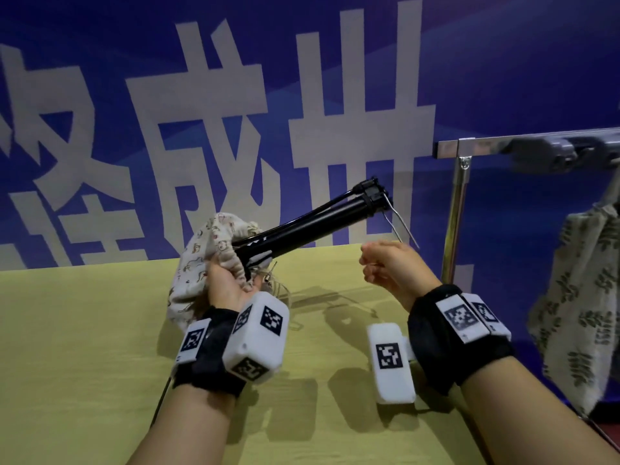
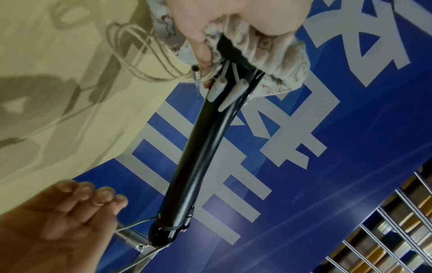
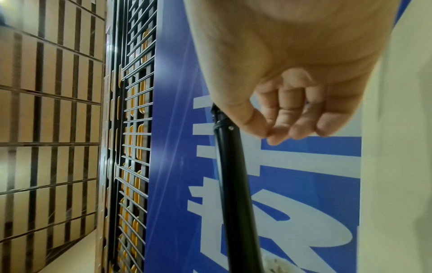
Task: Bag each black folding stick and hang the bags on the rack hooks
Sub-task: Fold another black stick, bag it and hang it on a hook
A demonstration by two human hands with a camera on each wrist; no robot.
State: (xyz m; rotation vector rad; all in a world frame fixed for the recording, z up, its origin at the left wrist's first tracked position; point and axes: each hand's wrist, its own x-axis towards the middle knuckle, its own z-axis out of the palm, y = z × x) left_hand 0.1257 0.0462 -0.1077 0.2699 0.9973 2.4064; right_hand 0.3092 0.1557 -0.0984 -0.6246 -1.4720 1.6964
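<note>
We are partway through bagging a black folding stick (image 1: 312, 221): its lower end is sitting inside the mouth of a small printed drawstring bag (image 1: 201, 260), while most of its length is sticking out, angled up and to the right over the yellow-green table (image 1: 84, 364). Our left hand (image 1: 228, 283) is gripping the gathered mouth of the bag, fingers curled round the fabric and the stick together, as the left wrist view is showing clearly. Our right hand (image 1: 392, 263) is hovering just below the stick's far end, its fingers loosely curled and the thumb meeting the fingertips; it seems to be holding nothing, though a thin wire loop (image 1: 399, 223) is dangling from the stick's tip right above it, and we cannot tell whether a finger is touching it. The next move, as we are judging it, is asking the right hand to take the free end and push the stick deeper while the left is keeping the bag's mouth open, then to pull the cords (image 1: 285, 297) trailing on the table. A leaf-print bag (image 1: 577, 283) is already hanging on the metal rack (image 1: 456, 209) at the right.
</note>
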